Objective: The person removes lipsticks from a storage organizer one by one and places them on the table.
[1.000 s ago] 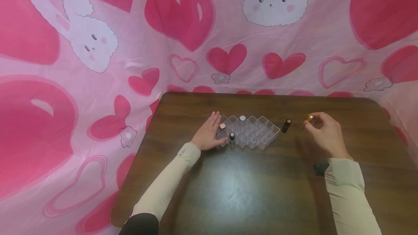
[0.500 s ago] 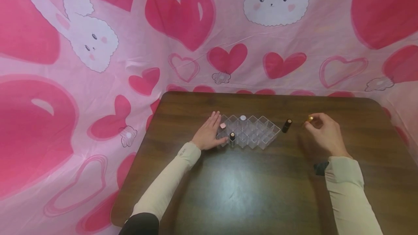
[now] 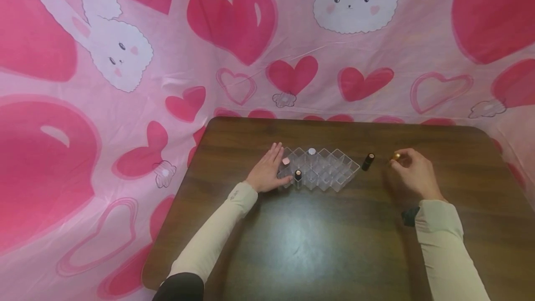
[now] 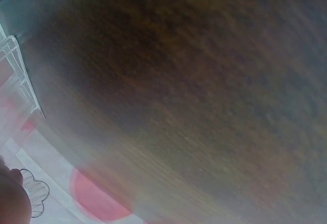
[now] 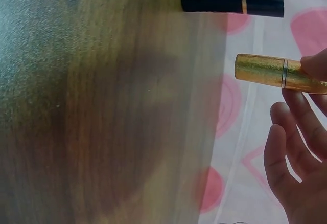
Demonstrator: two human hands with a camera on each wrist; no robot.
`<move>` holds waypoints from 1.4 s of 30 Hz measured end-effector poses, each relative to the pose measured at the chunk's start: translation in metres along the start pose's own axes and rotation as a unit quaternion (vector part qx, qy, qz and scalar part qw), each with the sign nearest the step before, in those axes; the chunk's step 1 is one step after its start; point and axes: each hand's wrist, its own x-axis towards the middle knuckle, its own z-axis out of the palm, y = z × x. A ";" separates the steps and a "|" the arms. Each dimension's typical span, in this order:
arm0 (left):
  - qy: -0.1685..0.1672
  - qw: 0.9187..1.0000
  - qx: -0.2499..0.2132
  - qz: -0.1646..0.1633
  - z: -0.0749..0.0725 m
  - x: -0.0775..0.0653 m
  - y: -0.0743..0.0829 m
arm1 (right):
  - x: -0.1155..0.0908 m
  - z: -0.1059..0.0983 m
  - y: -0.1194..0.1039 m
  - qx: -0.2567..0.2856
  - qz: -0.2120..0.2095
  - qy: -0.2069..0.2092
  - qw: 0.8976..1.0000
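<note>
In the head view my left hand (image 3: 266, 171) rests with straight fingers against the left end of a clear plastic lipstick organizer (image 3: 349, 175). Inside the organizer stand a pink-topped tube (image 3: 286, 161), a silver-topped tube (image 3: 312, 151) and a black lipstick (image 3: 298, 175). Over on the right, my right hand (image 3: 418, 174) pinches a gold lipstick (image 5: 260, 70) by its upper end, between thumb and index finger. The other fingers are spread and loosely bent in the right wrist view. A second black lipstick (image 3: 368, 161) with a gold band stands upright between the organizer and the right hand.
All of this is on a brown wooden table (image 3: 292, 236) with rounded corners. A pink cloth (image 3: 251, 36) printed with hearts and rabbits hangs behind it and on the left. Most organizer compartments hold nothing visible.
My right hand has come down slightly toward the table with the gold lipstick. My left hand stays against the organizer.
</note>
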 end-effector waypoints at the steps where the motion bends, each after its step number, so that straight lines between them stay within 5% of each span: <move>1: 0.000 1.000 0.001 0.000 0.000 0.000 0.000 | 0.000 0.000 0.001 0.001 0.001 -0.002 1.000; 42: 0.004 1.000 -0.005 -0.001 0.002 0.001 0.000 | 0.006 0.017 0.018 -0.026 0.014 -0.043 0.999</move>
